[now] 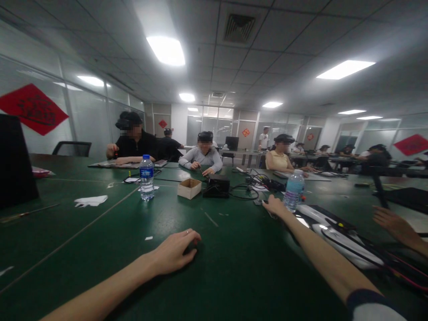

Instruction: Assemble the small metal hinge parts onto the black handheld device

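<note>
My left hand [177,250] rests on the green table [234,267], thumb apart from the loosely curled fingers, with nothing in it; a ring is on one finger. Stretched far forward, my right hand [275,206] is closed low over the table, left of a clear water bottle [294,191]. A pale bit shows at its fingertips, too small to name. Just beyond those fingers lies a small grey piece [257,202]. Part of a thin cable shows under the hand. A small open cardboard box [189,189] and a black box-shaped device [216,185] stand farther back, between the two hands.
Another water bottle [146,177] stands left, near a crumpled white tissue [91,201]. Tangled black cables [264,180] lie behind my right hand. White-and-black equipment [341,238] lies beside my right forearm. At far right is another person's hand [394,223]. Several people sit across the table.
</note>
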A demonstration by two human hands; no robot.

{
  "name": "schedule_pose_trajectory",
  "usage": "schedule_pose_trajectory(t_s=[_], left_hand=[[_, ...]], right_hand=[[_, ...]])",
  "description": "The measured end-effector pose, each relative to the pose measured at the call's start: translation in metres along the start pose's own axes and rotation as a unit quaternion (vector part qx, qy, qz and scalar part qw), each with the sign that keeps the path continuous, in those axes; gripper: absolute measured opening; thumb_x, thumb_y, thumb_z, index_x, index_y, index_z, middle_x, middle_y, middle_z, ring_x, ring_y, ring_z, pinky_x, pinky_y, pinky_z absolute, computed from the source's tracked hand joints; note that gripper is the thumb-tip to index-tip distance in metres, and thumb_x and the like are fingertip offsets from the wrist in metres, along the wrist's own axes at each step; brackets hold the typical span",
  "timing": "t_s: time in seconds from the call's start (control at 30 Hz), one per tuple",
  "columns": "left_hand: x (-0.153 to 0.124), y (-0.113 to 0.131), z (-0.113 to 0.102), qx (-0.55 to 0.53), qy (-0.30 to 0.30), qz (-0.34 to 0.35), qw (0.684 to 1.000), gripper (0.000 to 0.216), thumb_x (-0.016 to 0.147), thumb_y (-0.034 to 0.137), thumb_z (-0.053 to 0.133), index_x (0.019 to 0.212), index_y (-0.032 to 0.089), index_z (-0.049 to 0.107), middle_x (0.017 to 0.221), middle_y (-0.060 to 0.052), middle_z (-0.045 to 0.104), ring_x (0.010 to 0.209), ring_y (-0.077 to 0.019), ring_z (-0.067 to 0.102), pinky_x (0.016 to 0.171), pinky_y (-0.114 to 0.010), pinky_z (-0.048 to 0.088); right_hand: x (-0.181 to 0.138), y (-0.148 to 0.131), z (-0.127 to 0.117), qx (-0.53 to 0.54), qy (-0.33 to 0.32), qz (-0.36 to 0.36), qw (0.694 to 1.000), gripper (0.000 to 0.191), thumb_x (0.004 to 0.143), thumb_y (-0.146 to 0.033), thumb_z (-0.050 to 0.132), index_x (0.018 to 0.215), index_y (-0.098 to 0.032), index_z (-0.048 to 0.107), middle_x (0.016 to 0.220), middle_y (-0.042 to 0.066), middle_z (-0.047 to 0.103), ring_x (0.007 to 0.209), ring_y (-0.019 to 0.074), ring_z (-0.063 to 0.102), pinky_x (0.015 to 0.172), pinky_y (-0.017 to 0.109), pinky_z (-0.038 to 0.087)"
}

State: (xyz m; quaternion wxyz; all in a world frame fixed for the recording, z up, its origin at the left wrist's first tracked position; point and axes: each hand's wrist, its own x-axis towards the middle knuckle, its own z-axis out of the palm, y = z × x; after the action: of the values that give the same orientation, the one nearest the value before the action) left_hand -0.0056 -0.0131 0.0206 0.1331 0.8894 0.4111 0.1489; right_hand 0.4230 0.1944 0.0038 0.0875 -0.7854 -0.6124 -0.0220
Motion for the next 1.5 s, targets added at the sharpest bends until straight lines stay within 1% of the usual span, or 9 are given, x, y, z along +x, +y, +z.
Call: schedule_pose_trajectory(t_s=[0.17, 0.27, 0.57, 0.7, 0.9, 1.07, 1.23, 1.4, 1.5], left_hand=[[0.001, 0.000, 0.000, -0.005, -0.003, 0.007, 1.000, 0.024, 0.091, 0.024, 0.049, 0.114, 0.022, 0.055, 0.110, -0.005, 0.062, 0.095, -0.0202, 0.060, 0.082, -0.031, 0.048], [0.001, 0.000, 0.000, 0.001, -0.008, 0.011, 1.000, 0.023, 0.091, 0.023, 0.049, 0.113, 0.021, 0.055, 0.110, -0.006, 0.062, 0.096, -0.0203, 0.060, 0.084, -0.032, 0.048], [0.004, -0.008, 0.008, 0.003, -0.003, 0.016, 1.000, 0.022, 0.091, 0.024, 0.050, 0.112, 0.022, 0.055, 0.110, -0.006, 0.062, 0.098, -0.0206, 0.061, 0.085, -0.032, 0.048], [0.005, -0.008, 0.008, 0.000, 0.001, 0.017, 1.000, 0.021, 0.091, 0.023, 0.050, 0.111, 0.021, 0.056, 0.110, -0.006, 0.062, 0.098, -0.0204, 0.061, 0.086, -0.031, 0.047], [0.003, -0.002, 0.004, 0.002, -0.012, 0.004, 1.000, 0.022, 0.092, 0.023, 0.049, 0.113, 0.021, 0.056, 0.112, -0.006, 0.061, 0.099, -0.0206, 0.060, 0.087, -0.031, 0.047], [0.003, -0.003, 0.004, -0.002, -0.008, 0.008, 1.000, 0.023, 0.093, 0.024, 0.050, 0.115, 0.022, 0.055, 0.113, -0.006, 0.062, 0.100, -0.0202, 0.060, 0.086, -0.031, 0.048], [0.002, -0.003, 0.003, -0.003, -0.009, 0.002, 1.000, 0.022, 0.092, 0.023, 0.050, 0.114, 0.022, 0.056, 0.113, -0.006, 0.062, 0.101, -0.0208, 0.061, 0.088, -0.032, 0.048], [0.003, -0.005, 0.005, 0.013, -0.002, 0.014, 1.000, 0.021, 0.092, 0.022, 0.050, 0.112, 0.022, 0.055, 0.111, -0.005, 0.062, 0.099, -0.0202, 0.061, 0.087, -0.031, 0.049], [0.004, -0.005, 0.006, 0.020, -0.003, 0.012, 1.000, 0.020, 0.092, 0.022, 0.049, 0.112, 0.022, 0.054, 0.111, -0.005, 0.062, 0.100, -0.0202, 0.061, 0.087, -0.031, 0.049]], right_hand=[[0.006, -0.007, 0.002, -0.013, 0.010, -0.029, 0.999, 0.057, 0.092, -0.042, 0.048, 0.142, -0.018, 0.034, 0.136, 0.022, 0.042, 0.125, 0.0368, 0.045, 0.094, 0.047, 0.037], [0.012, -0.012, 0.009, -0.018, -0.018, -0.054, 0.998, 0.052, 0.089, -0.032, 0.054, 0.139, -0.029, 0.040, 0.135, 0.015, 0.043, 0.124, 0.0340, 0.044, 0.094, 0.045, 0.037], [0.016, -0.017, 0.029, -0.065, -0.034, -0.074, 0.995, 0.052, 0.090, -0.022, 0.045, 0.141, -0.027, 0.043, 0.139, 0.017, 0.039, 0.129, 0.0378, 0.036, 0.098, 0.051, 0.032], [0.013, -0.017, 0.030, -0.077, -0.019, -0.076, 0.994, 0.059, 0.090, -0.021, 0.042, 0.148, -0.021, 0.030, 0.139, 0.020, 0.039, 0.130, 0.0377, 0.035, 0.100, 0.051, 0.031], [0.011, -0.019, 0.028, -0.079, -0.023, -0.076, 0.994, 0.048, 0.092, -0.022, 0.041, 0.140, -0.026, 0.044, 0.140, 0.017, 0.041, 0.130, 0.0371, 0.036, 0.099, 0.051, 0.031], [0.011, -0.020, 0.028, -0.077, -0.011, -0.068, 0.995, 0.056, 0.091, -0.019, 0.039, 0.147, -0.022, 0.033, 0.141, 0.018, 0.040, 0.130, 0.0371, 0.036, 0.099, 0.050, 0.031], [0.012, -0.020, 0.029, -0.078, -0.008, -0.071, 0.994, 0.051, 0.090, -0.018, 0.039, 0.141, -0.025, 0.042, 0.140, 0.016, 0.042, 0.130, 0.0364, 0.037, 0.099, 0.050, 0.032], [0.014, -0.019, 0.030, -0.074, 0.001, -0.068, 0.995, 0.056, 0.090, -0.017, 0.040, 0.146, -0.023, 0.034, 0.140, 0.018, 0.042, 0.129, 0.0371, 0.038, 0.098, 0.050, 0.033], [0.015, -0.017, 0.031, -0.071, 0.003, -0.071, 0.995, 0.051, 0.091, -0.020, 0.040, 0.142, -0.024, 0.040, 0.137, 0.017, 0.044, 0.127, 0.0370, 0.039, 0.098, 0.049, 0.033]])
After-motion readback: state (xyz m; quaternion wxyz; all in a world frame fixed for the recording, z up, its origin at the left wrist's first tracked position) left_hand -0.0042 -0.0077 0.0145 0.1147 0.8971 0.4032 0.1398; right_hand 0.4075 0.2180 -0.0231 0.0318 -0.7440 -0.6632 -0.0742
